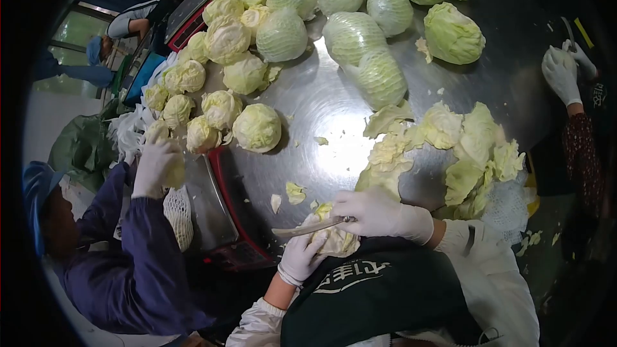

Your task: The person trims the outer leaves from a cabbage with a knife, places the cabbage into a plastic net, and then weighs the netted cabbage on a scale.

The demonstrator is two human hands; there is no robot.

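In the head view we see the gloved left hand (301, 258) partly open, its fingers bent around the left side of a cabbage (342, 243). We see the right hand (376, 212) closed on a knife (308, 226), whose blade crosses over the cabbage and points left; we cannot tell whether the edge is in it. The cabbage sits between both hands, right against the left fingers and just below the right hand, with the apron (379, 286) just behind it. Beyond the cabbage, we find scraps (295, 193) on the counter (289, 170) and, well apart, wrapped heads (355, 38). Right of and beyond it lie loose leaves (477, 135). Left of it is a co-worker's hand (156, 162), gloved too.
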